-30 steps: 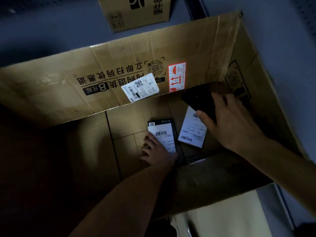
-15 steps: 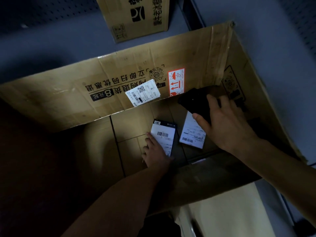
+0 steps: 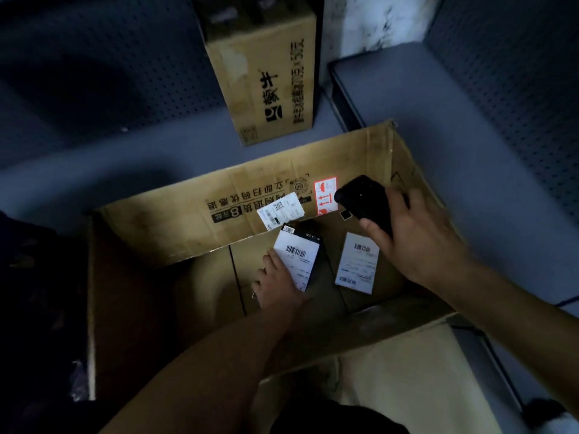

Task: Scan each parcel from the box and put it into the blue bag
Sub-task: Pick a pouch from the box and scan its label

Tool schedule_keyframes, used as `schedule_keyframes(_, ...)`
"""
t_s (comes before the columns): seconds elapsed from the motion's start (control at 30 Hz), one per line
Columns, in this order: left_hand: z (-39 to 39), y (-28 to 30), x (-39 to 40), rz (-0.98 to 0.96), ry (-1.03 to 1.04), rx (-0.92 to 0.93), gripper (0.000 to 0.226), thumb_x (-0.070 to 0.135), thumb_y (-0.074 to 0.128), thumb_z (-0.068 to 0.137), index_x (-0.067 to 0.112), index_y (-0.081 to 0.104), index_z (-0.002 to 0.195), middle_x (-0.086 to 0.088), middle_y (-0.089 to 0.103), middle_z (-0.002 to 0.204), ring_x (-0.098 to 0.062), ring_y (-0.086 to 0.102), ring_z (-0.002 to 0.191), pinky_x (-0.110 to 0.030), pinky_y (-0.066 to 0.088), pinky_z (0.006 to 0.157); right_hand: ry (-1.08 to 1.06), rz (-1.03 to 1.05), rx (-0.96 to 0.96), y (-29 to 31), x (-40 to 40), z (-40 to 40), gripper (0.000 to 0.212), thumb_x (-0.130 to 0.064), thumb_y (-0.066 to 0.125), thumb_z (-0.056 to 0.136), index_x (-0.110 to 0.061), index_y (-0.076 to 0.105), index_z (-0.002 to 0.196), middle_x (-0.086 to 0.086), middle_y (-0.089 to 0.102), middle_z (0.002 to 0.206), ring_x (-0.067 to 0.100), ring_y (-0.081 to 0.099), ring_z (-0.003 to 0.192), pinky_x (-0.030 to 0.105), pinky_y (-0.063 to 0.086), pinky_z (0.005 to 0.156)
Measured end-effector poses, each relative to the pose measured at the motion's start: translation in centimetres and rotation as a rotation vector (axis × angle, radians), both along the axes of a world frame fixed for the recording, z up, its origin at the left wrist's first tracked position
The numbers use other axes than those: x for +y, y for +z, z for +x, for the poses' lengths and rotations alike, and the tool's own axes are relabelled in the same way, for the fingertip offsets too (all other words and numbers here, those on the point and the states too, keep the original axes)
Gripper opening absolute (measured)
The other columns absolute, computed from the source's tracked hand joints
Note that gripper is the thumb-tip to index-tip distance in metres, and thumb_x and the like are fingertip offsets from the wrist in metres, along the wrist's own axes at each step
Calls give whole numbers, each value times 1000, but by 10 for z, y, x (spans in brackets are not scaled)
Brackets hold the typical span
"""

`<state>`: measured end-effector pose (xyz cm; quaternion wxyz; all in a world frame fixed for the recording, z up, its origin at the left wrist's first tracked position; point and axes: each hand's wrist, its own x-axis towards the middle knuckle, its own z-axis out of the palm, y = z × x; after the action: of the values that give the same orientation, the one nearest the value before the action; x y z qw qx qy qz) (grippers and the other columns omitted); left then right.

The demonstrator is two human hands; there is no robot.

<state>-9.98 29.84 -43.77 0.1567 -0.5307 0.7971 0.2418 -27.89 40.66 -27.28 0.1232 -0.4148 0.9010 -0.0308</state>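
A big open cardboard box (image 3: 175, 233) fills the lower middle of the head view. Inside it my left hand (image 3: 277, 285) grips the near end of a dark parcel (image 3: 297, 256) with a white barcode label, tilted up off the bottom. A second dark parcel with a white label (image 3: 357, 266) lies flat on the box floor to its right. My right hand (image 3: 416, 236) hovers over the box's right side, closed around a black handheld scanner (image 3: 363, 200) that points toward the far wall. No blue bag is visible.
A tall printed carton (image 3: 266, 76) stands behind the box on the grey shelf. A dark shelf edge (image 3: 344, 98) runs at the back right. A pale box flap (image 3: 407, 380) hangs toward me at the lower right. The left side is very dark.
The view has tipped up, so the box sits lower in frame. My left hand has raised the labelled parcel slightly off the box floor. My right hand with the scanner has risen a little.
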Motion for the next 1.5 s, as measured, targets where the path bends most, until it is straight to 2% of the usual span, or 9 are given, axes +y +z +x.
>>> schedule_keyframes(0.2, 0, 63, -8, -134, -71, -6, 139, 59, 83, 64, 7, -9, 154, -10, 20, 156, -32, 33, 138, -48, 34, 108, -20, -27, 29, 59, 8, 9, 69, -60, 36, 97, -14, 30, 148, 18, 42, 132, 36, 44, 121, 47, 39, 100)
schedule_keyframes(0.37, 8, 122, -25, -309, -153, 11, 138, 65, 80, 62, 8, -5, 154, -8, 31, 145, -28, 43, 126, -43, 39, 103, -37, -83, 44, 109, 16, 22, 68, -60, 36, 98, -15, 29, 148, 16, 42, 132, 33, 43, 122, 48, 40, 102)
schedule_keyframes(0.77, 61, 265, -77, -599, -225, 176, 137, 58, 85, 59, 9, 0, 154, -5, 27, 147, -28, 38, 129, -46, 36, 106, -51, -238, 44, 207, 21, 72, 65, -63, 34, 98, -17, 34, 144, 14, 45, 129, 32, 45, 120, 46, 42, 99)
schedule_keyframes(0.97, 89, 317, -83, -720, -306, 172, 134, 59, 82, 62, 8, -1, 155, -8, 24, 151, -29, 36, 130, -45, 33, 109, -99, -372, -150, 240, 24, 101, 62, -66, 36, 96, -20, 43, 137, 8, 47, 121, 29, 49, 117, 45, 46, 94)
schedule_keyframes(1.13, 105, 351, -88, -828, -349, 157, 134, 53, 84, 61, 10, -1, 155, -9, 27, 150, -28, 37, 129, -42, 29, 113, -129, -432, -317, 268, 27, 124, 50, -69, 40, 93, -24, 57, 110, 0, 62, 103, 22, 58, 99, 41, 51, 87)
schedule_keyframes(1.2, 110, 363, -91, -862, -350, 144, 130, 51, 81, 65, 7, -2, 156, -10, 27, 150, -28, 37, 128, -42, 29, 113, -135, -411, -387, 279, 29, 132, 60, -79, 37, 86, -25, 60, 97, -3, 67, 90, 23, 63, 95, 44, 52, 88)
schedule_keyframes(1.3, 117, 383, -94, -901, -334, 108, 133, 51, 83, 61, 4, 2, 156, -11, 27, 153, -29, 36, 130, -41, 28, 113, -153, -432, -585, 294, 31, 145, 63, -78, 43, 85, -21, 68, 98, -1, 67, 74, 22, 68, 77, 47, 57, 82)
schedule_keyframes(1.4, 124, 399, -95, -919, -327, 79, 137, 53, 85, 57, 5, 3, 156, -11, 25, 155, -29, 34, 133, -41, 27, 114, -249, -436, -844, 309, 30, 159, 55, -64, 58, 89, -10, 67, 100, 12, 69, 78, 21, 69, 66, 39, 62, 68)
schedule_keyframes(1.5, 128, 409, -94, -944, -331, 59, 136, 53, 84, 59, 6, 1, 156, -10, 24, 156, -29, 33, 133, -41, 26, 115, -320, -410, -969, 314, 29, 172, 53, -60, 65, 86, -10, 64, 102, 19, 71, 90, 29, 74, 78, 50, 61, 75)
